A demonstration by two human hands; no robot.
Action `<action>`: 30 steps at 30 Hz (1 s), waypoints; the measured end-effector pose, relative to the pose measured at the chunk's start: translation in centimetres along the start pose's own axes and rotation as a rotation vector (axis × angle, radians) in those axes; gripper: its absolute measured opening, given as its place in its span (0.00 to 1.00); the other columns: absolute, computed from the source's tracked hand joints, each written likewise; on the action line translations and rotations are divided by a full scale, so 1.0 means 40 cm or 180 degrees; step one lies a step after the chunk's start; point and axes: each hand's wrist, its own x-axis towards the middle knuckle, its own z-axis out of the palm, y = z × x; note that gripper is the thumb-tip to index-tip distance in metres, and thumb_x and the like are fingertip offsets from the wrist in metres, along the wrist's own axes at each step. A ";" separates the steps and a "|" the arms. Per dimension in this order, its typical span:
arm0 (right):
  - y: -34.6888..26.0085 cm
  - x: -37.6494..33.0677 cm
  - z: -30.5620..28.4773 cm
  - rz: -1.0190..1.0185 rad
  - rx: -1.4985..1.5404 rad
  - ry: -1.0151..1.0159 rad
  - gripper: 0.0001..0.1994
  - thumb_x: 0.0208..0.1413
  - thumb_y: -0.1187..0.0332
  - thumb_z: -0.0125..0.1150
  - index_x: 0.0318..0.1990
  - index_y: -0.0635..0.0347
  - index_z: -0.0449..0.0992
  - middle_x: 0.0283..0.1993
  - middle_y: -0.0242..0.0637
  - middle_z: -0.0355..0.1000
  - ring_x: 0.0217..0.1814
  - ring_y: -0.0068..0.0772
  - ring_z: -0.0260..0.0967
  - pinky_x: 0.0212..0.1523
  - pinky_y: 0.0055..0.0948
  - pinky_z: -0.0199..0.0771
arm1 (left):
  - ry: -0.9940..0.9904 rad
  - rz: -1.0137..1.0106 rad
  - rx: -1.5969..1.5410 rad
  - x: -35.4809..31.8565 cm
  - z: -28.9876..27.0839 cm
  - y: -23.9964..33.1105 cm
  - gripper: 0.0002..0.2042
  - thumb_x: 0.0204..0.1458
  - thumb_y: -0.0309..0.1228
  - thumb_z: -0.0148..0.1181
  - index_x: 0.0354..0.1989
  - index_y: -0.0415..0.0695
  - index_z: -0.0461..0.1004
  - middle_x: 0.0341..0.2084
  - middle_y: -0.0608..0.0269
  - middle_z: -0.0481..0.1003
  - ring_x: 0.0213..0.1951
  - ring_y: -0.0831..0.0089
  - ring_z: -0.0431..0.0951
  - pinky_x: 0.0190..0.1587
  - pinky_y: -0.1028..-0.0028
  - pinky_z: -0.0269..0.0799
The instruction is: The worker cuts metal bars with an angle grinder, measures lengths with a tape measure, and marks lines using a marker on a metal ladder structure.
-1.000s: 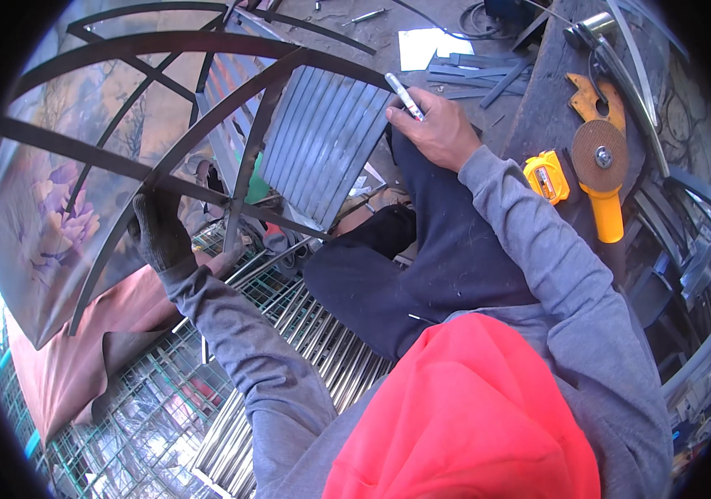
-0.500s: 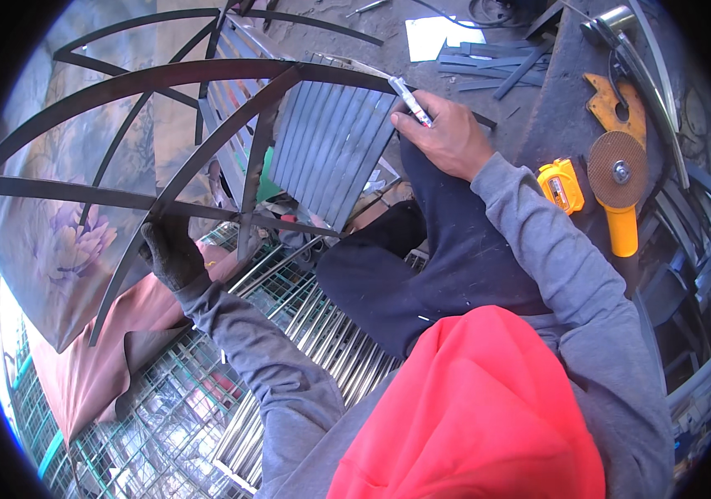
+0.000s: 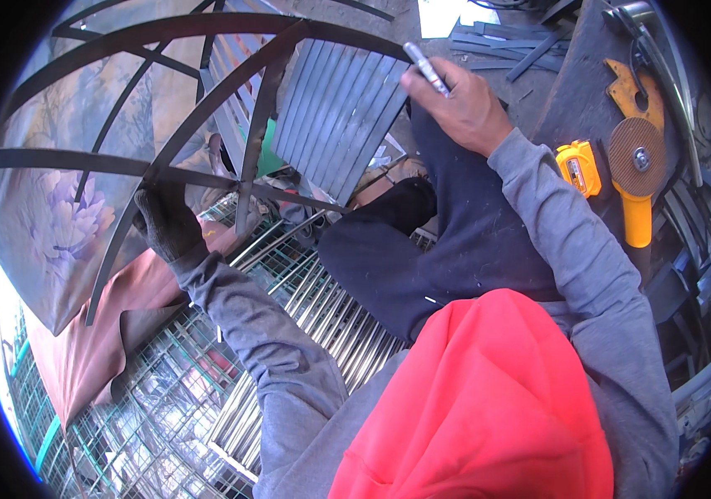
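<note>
A frame of dark flat metal bars [image 3: 197, 27], curved and straight, rises at the left and reaches across the upper middle. My left hand [image 3: 171, 223], in a dark glove, is closed at a crossing of its bars; some fingers are hidden behind the metal. My right hand [image 3: 465, 108] is bare and pinches a white marker pen [image 3: 428, 71]. Hand and pen are above my right knee, beside the right end of the long curved bar. Whether the pen touches the bar, I cannot tell.
Behind the frame are grey metal slats [image 3: 335, 116] and a flowered sheet [image 3: 73, 224]. Metal rods [image 3: 322, 320] lie on green wire mesh [image 3: 164, 378]. At the right are a yellow tape measure [image 3: 578, 168], an angle grinder [image 3: 638, 158] and metal strips [image 3: 509, 50].
The view has shifted, with the frame and both hands now higher in it. My left hand stays at the same crossing, and the pen remains in my right hand near the bar's end.
</note>
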 end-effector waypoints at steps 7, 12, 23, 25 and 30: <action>0.008 -0.014 -0.005 -0.0238 0.0483 0.0199 0.23 0.74 0.49 0.47 0.57 0.59 0.77 0.28 0.25 0.66 0.31 0.17 0.63 0.38 0.23 0.67 | -0.0112 0.1804 0.2536 0.012 0.000 0.028 0.09 0.60 0.27 0.64 0.48 0.43 0.78 0.41 0.56 0.78 0.42 0.55 0.77 0.47 0.59 0.71; -0.039 -0.063 -0.036 -0.0058 0.0528 -0.0027 0.22 0.71 0.50 0.55 0.58 0.58 0.78 0.32 0.33 0.76 0.34 0.25 0.74 0.40 0.28 0.75 | 0.0108 0.0985 0.1118 0.017 -0.013 -0.047 0.08 0.67 0.31 0.58 0.46 0.40 0.78 0.38 0.58 0.79 0.39 0.66 0.80 0.41 0.64 0.77; -0.085 -0.339 -0.323 0.0177 -0.0569 0.0360 0.20 0.73 0.57 0.53 0.57 0.65 0.78 0.44 0.37 0.80 0.43 0.23 0.74 0.46 0.26 0.75 | -0.0124 -0.0638 -0.2496 0.047 0.005 -0.088 0.15 0.70 0.36 0.52 0.50 0.35 0.78 0.41 0.53 0.81 0.43 0.66 0.82 0.53 0.66 0.78; -0.054 -0.418 -0.374 -0.0243 -0.1081 0.0773 0.18 0.72 0.59 0.55 0.57 0.65 0.78 0.49 0.41 0.81 0.48 0.29 0.78 0.51 0.28 0.75 | -0.0041 -0.0031 -0.1224 0.050 -0.005 -0.152 0.17 0.69 0.35 0.53 0.57 0.35 0.76 0.48 0.52 0.81 0.50 0.60 0.82 0.62 0.62 0.73; -0.028 -0.573 -0.484 0.0196 -0.1243 0.1130 0.17 0.70 0.62 0.58 0.57 0.65 0.79 0.51 0.43 0.82 0.55 0.30 0.79 0.55 0.29 0.75 | -0.0230 -0.1035 -0.2273 0.079 -0.016 -0.134 0.24 0.69 0.42 0.53 0.58 0.29 0.74 0.55 0.45 0.78 0.58 0.57 0.79 0.66 0.59 0.71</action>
